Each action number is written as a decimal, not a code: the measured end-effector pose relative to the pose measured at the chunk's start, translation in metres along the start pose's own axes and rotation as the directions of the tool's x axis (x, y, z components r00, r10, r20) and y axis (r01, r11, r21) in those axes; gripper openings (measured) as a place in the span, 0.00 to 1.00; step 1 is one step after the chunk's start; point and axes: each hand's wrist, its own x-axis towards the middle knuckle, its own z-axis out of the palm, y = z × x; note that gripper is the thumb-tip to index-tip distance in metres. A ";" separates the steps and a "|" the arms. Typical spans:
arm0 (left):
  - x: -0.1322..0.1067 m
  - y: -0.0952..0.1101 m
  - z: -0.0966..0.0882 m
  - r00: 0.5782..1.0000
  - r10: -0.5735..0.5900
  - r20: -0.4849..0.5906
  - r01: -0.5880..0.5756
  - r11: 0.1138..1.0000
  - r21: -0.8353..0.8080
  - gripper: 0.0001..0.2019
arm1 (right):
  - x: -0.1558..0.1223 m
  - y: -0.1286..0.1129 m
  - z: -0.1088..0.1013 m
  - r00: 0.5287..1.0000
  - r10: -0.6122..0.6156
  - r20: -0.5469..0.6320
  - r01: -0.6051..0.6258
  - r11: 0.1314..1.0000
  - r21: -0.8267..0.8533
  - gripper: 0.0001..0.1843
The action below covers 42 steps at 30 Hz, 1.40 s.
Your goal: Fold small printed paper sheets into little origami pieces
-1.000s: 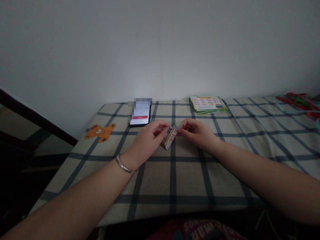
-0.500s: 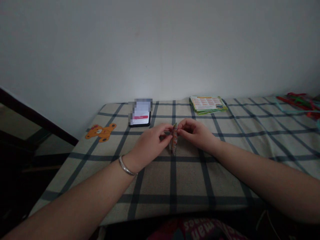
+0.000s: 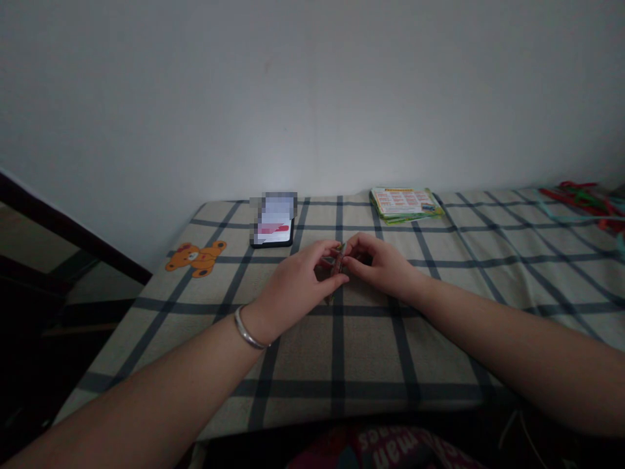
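Over the middle of the checked tablecloth, both hands meet at a small folded piece of printed paper [image 3: 338,260]. It stands nearly edge-on to me, and fingers cover much of it. My left hand [image 3: 300,277] wears a silver bangle at the wrist; its fingers and thumb close round the paper's left side. With thumb and forefinger, my right hand [image 3: 378,264] pinches the paper from the right. The paper's exact folded shape is hard to make out.
A phone [image 3: 276,221] with a lit screen lies beyond my left hand. Behind my right hand sits a stack of printed leaflets [image 3: 405,203]. An orange bear cutout [image 3: 195,258] is at the left; red and green strips [image 3: 581,198] lie far right. A wall [image 3: 312,98] rises behind.
The paper has turned, so less of its orange printed face shows. My left thumb has moved right, across the front of the paper. My right hand stays nearly in place.
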 end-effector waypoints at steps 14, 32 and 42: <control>0.001 -0.001 0.000 1.000 0.001 0.025 0.002 0.995 -0.099 0.22 | -0.002 -0.003 0.000 1.000 0.006 0.001 -0.006 0.998 -0.066 0.06; 0.005 -0.012 -0.002 0.994 0.061 0.089 -0.043 0.981 -0.192 0.23 | -0.007 -0.007 -0.004 0.996 -0.074 -0.049 0.063 0.979 -0.193 0.06; 0.004 -0.015 -0.001 0.992 0.101 0.074 -0.095 0.992 -0.079 0.25 | -0.007 -0.005 -0.004 0.999 -0.013 -0.040 0.002 0.968 -0.249 0.08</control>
